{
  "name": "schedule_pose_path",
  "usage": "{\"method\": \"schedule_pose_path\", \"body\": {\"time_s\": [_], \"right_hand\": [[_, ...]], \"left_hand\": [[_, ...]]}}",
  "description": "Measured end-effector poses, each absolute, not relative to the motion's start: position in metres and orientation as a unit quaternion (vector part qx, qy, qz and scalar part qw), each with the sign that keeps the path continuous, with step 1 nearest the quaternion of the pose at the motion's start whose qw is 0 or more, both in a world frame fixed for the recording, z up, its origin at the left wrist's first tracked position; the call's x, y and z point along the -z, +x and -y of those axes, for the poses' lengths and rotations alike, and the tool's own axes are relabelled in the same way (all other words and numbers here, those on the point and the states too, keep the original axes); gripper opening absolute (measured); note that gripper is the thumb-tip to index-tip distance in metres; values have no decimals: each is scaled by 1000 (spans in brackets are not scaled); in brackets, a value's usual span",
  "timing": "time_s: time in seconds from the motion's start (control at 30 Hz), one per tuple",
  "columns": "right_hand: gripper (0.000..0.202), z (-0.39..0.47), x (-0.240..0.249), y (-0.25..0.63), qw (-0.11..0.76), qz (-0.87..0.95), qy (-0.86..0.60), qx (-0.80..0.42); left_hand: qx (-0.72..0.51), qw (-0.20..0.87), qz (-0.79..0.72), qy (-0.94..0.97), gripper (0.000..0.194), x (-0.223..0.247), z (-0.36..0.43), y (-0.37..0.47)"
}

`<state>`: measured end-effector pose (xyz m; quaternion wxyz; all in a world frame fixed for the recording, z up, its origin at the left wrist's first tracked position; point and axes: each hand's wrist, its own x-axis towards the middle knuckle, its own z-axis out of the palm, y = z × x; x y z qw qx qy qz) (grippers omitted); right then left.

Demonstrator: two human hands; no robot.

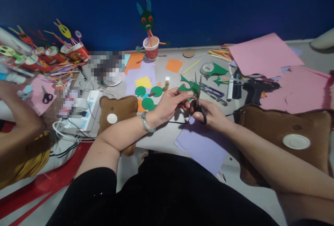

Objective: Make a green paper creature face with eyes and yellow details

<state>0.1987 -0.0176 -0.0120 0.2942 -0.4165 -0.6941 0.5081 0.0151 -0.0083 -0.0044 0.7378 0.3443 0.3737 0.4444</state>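
Observation:
In the head view my right hand [210,114] grips a pair of black-handled scissors [199,106], blades pointing up and away from me. My left hand [173,102] pinches a piece of green paper [193,88] next to the blades. Whether the blades touch the paper is hard to tell. A few green paper circles [148,104] lie to the left of my left hand, close to a glue stick [167,82]. Under my right hand a sheet of purple paper [199,140] hangs over the table's front edge.
A paper cup figure [151,48] stands at the back. A glue gun [257,88] and pink paper [266,55] lie right. Brown cushions [117,107] flank my arms. A white power strip [90,111] with cables sits left, near another person's arm [23,118].

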Motion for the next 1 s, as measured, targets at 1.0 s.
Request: {"method": "schedule_pose_path", "body": {"time_s": [1.0], "right_hand": [[74,18,12,201,291,685,-419,-520]], "left_hand": [[-445,741,-359,353,46,3,7,14]]}}
